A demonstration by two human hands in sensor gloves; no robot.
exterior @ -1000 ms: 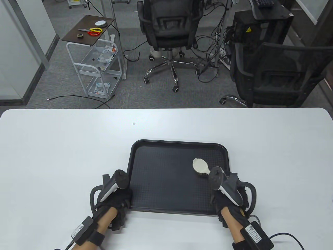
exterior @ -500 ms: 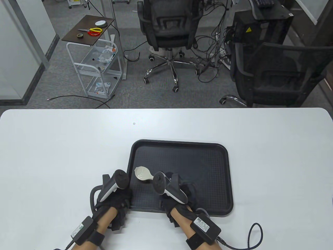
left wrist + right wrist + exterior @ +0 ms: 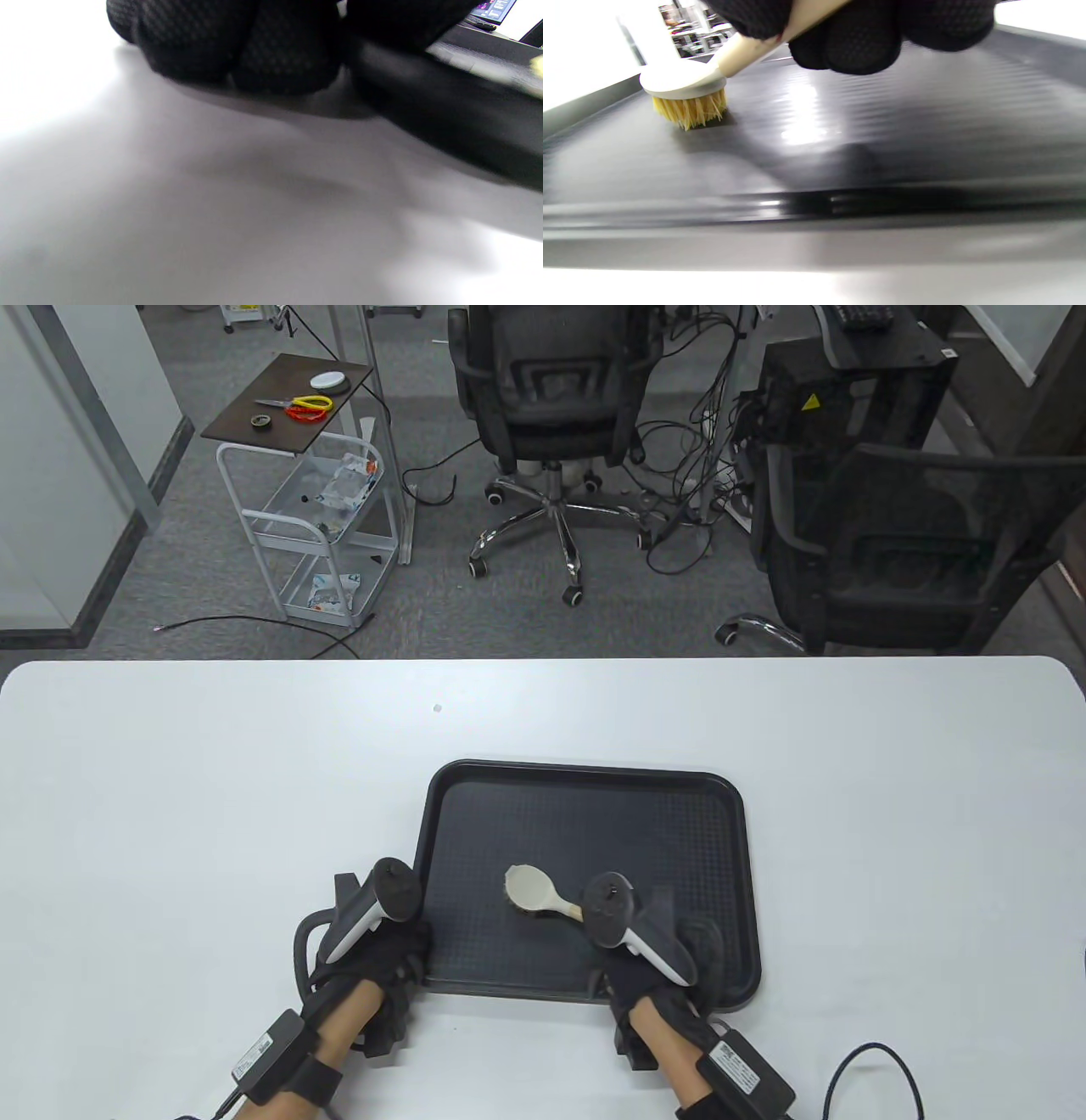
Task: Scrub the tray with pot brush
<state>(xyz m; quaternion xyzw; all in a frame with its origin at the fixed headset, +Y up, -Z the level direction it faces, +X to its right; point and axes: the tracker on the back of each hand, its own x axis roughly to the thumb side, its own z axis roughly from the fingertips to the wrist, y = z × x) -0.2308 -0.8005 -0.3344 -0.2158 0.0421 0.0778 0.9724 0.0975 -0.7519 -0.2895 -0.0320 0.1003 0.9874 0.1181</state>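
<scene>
Tray (image 3: 585, 814), black, textured, near table (image 3: 170, 814) edge | pot brush (image 3: 533, 891) bristles-down near its centre, handle gripped by right hand (image 3: 653, 984) | left hand (image 3: 382, 959) curled, pressing tray's near-left rim | advice: keep bristles flat, overlap strokes, brace the rim firmly | writing: wrist-pack labels too small to read.

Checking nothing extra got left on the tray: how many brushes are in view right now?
1. The pot brush is bristles-down on the tray, near its middle, its handle held by the right hand. Nothing suggests another.
</scene>
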